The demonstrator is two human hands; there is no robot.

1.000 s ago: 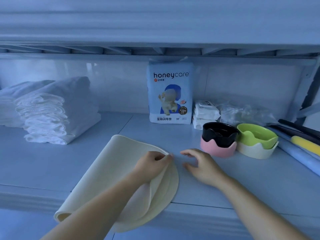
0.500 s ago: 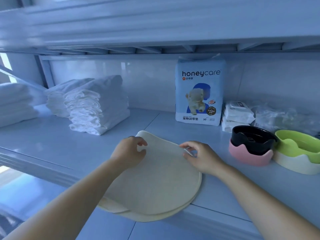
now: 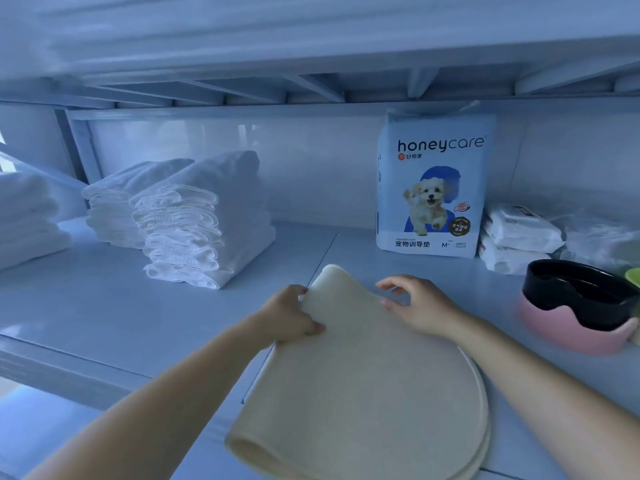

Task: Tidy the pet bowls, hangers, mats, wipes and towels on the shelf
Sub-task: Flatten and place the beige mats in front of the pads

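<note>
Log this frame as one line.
cream mat: folded over, shelf front | left hand: grips its left edge | right hand: at far edge, grip unclear | pet bowls: right, untouched

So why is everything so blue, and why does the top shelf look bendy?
Head view: a blue cast tints the white towels and shelf; the wide-angle lens bows the upper shelf; glare streaks the back wall; the honeycare pack and mat look sharp.

Green bowl (image 3: 634, 277) and mat (image 3: 363, 393) partly beyond the frame.
</note>
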